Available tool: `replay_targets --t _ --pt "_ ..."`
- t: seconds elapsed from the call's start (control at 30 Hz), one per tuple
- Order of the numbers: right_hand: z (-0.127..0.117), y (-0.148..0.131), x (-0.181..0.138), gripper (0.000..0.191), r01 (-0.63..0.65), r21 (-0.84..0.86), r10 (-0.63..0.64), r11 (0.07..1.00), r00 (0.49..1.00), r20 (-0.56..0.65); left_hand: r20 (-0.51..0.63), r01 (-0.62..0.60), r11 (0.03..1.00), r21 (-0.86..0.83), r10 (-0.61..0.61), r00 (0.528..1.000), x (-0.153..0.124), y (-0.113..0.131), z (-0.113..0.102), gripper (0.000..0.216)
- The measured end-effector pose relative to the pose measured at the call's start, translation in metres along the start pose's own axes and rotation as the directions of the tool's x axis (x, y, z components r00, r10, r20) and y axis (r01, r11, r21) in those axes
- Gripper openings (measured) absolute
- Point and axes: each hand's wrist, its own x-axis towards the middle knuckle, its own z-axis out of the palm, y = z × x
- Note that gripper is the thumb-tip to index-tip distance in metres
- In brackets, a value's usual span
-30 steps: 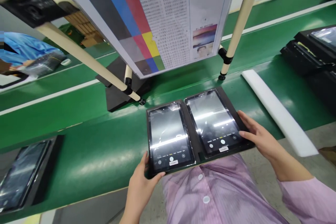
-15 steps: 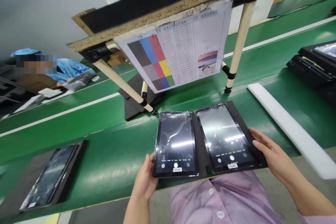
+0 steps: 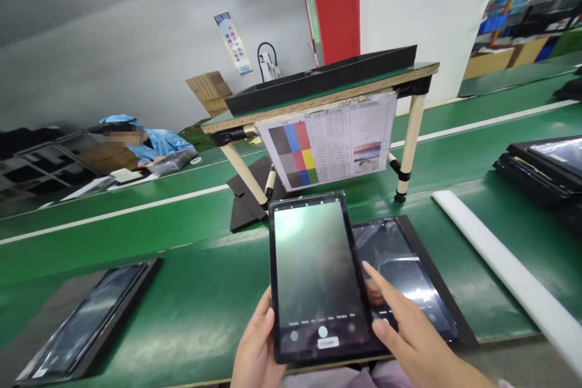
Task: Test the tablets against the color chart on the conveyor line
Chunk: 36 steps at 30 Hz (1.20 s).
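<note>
My left hand (image 3: 255, 351) grips the lower left edge of a black tablet (image 3: 318, 273) and holds it raised and tilted up, its lit screen showing a camera app. My right hand (image 3: 407, 339) is at the tablet's lower right edge, fingers stretched out, thumb by the screen corner. Behind it a second tablet (image 3: 409, 279) lies flat in a black tray (image 3: 448, 291) on the green conveyor belt (image 3: 204, 291). Facing the tablets, a colour test chart (image 3: 330, 142) hangs from a small stand (image 3: 318, 97).
Another tablet in a black tray (image 3: 86, 321) lies at the left. A long white foam strip (image 3: 509, 267) runs at the right, with stacked black trays (image 3: 541, 170) beyond. A person in blue (image 3: 145, 142) sits at the far left.
My left hand has lifted the left tablet out of the tray and tilted it up toward the chart. My right hand left the tray's right edge and came to the raised tablet. The view tipped upward.
</note>
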Motion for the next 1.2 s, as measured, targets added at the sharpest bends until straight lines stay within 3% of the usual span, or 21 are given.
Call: replay_targets --t 0.1,0.23,0.3,0.37,0.43,0.53,0.6,0.7,0.83,1.0,1.2 --pt "0.009 -0.006 0.010 0.061 0.069 0.340 -0.025 0.938 0.991 -0.131 0.112 -0.059 0.997 -0.043 0.064 0.992 -0.005 -0.001 0.016 0.040" --pt "0.013 -0.018 0.033 0.044 0.041 0.769 0.189 0.639 0.960 -0.207 0.116 -0.221 0.974 -0.057 0.227 0.967 -0.001 0.001 0.046 0.036" --pt "0.011 -0.026 0.043 0.045 0.014 0.854 0.288 0.519 0.939 -0.190 0.071 -0.305 0.952 -0.035 0.307 0.949 0.002 -0.003 0.056 0.036" --pt "0.007 -0.034 0.050 0.049 -0.006 0.886 0.372 0.464 0.909 -0.189 -0.011 -0.397 0.918 0.016 0.397 0.918 0.005 -0.010 0.059 0.038" --pt "0.003 -0.039 0.053 0.050 -0.025 0.903 0.453 0.429 0.870 -0.192 -0.058 -0.528 0.843 0.107 0.535 0.843 0.007 -0.021 0.058 0.041" --pt "0.000 -0.043 0.054 0.050 -0.074 0.916 0.527 0.395 0.835 -0.159 0.083 -0.699 0.601 0.388 0.732 0.676 0.004 -0.035 0.056 0.061" --pt "0.000 -0.043 0.053 0.051 -0.119 0.917 0.530 0.380 0.840 -0.111 0.201 -0.685 0.370 0.628 0.773 0.602 -0.001 -0.039 0.059 0.086" --pt "0.001 -0.041 0.052 0.049 -0.147 0.918 0.489 0.369 0.870 -0.057 0.250 -0.507 0.079 0.858 0.799 0.547 -0.008 -0.040 0.066 0.110" --pt "0.002 -0.038 0.050 0.046 -0.134 0.908 0.400 0.396 0.915 -0.040 0.328 -0.397 -0.117 0.910 0.791 0.517 -0.012 -0.039 0.072 0.119" --pt "0.001 -0.038 0.050 0.046 -0.091 0.879 0.315 0.467 0.947 -0.070 0.332 -0.375 -0.141 0.916 0.790 0.515 -0.012 -0.041 0.073 0.120" --pt "0.001 -0.038 0.049 0.040 -0.078 0.882 0.254 0.464 0.966 -0.048 0.168 -0.456 0.128 0.881 0.815 0.554 -0.009 -0.047 0.076 0.116"
